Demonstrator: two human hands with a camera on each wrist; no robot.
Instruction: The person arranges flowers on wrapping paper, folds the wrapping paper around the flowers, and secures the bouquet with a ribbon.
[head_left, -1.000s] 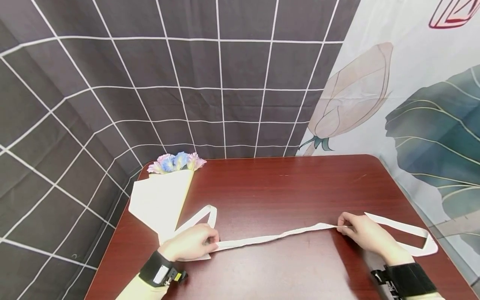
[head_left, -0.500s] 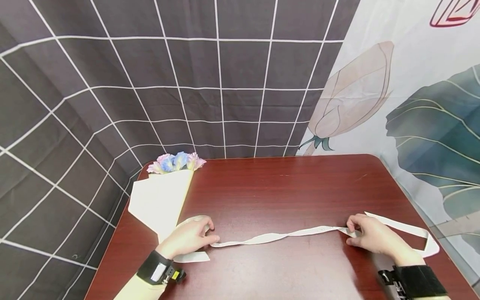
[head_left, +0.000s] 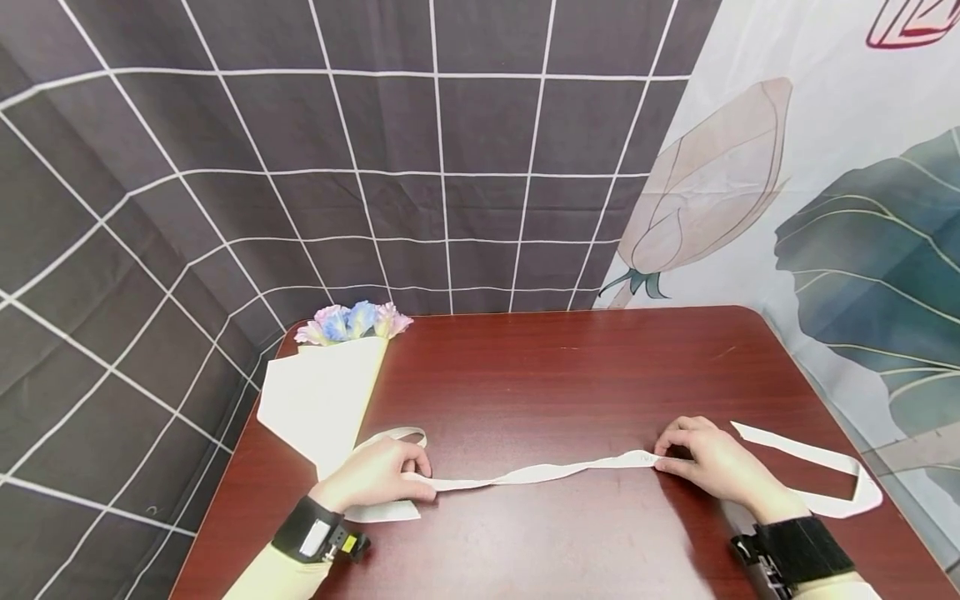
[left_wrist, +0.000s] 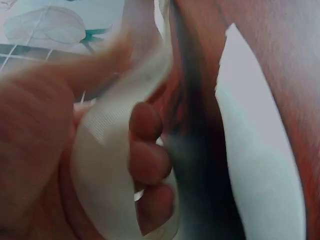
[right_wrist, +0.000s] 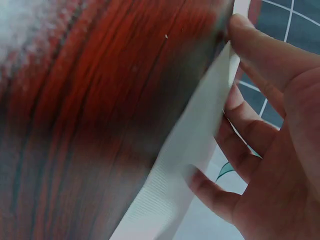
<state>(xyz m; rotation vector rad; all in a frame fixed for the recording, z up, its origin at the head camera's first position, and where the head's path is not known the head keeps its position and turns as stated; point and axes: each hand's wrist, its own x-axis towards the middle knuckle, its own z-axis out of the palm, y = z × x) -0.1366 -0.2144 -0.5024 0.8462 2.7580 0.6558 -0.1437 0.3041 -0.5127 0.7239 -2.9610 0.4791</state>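
Note:
A long white ribbon [head_left: 540, 475] stretches between my two hands, slightly twisted along its length. At the left, my left hand [head_left: 378, 477] grips it; in the left wrist view the ribbon [left_wrist: 107, 145] runs across the palm, with the fingertips [left_wrist: 150, 162] curled over it. My right hand [head_left: 708, 462] pinches the ribbon at the other end of this stretch. Seen from the right wrist, the thumb [right_wrist: 265, 50] lies on the ribbon [right_wrist: 182, 145], which widens towards the camera. A loop of ribbon shows behind the left hand, and a loose tail bends beyond the right wrist.
A bouquet of pink and blue flowers [head_left: 345, 322] in a white wrapper [head_left: 318, 404] lies at the table's left side. The reddish-brown table [head_left: 570, 375] meets a dark grid-patterned cloth [head_left: 397, 208] behind and a floral-printed cloth [head_left: 832, 250] at the right.
My right hand slid right along the ribbon, then came back left to pinch it. My left fingers spread, then closed on the ribbon again. The loop behind the left hand looks lower.

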